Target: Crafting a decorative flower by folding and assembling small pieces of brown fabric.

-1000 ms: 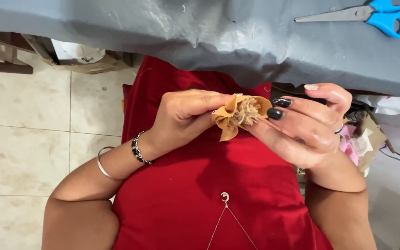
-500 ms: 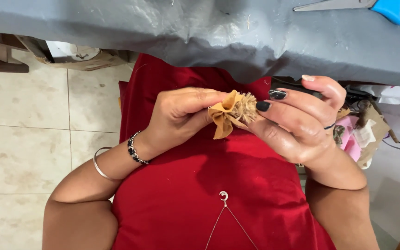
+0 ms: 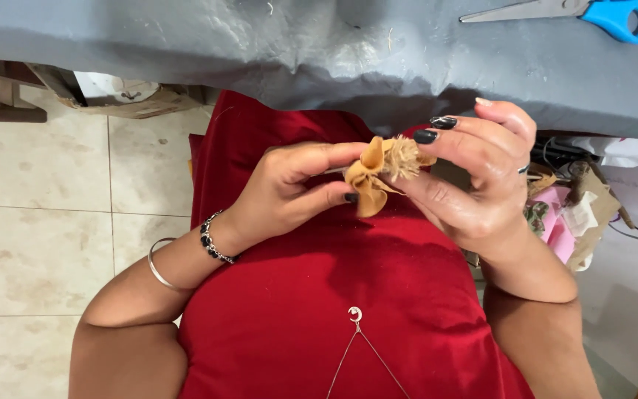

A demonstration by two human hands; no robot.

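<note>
Hands met at frame centre: the left hand (image 3: 289, 188) pinched the tan fabric flower (image 3: 378, 174), the right hand (image 3: 474, 177) gripped its frayed middle. Keeping that pinch tight would likely have kept the petals gathered

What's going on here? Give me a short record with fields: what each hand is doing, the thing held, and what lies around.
left hand: pinches the tan fabric flower from the left side with thumb and fingertips
right hand: grips the same flower from the right, fingers curled round it
tan fabric flower: small, folded petals, frayed fibrous centre, held between both hands above a red garment
table: grey cover, ahead of the hands
scissors: blue handles, on the table, top right
floor: pale tiles
</note>
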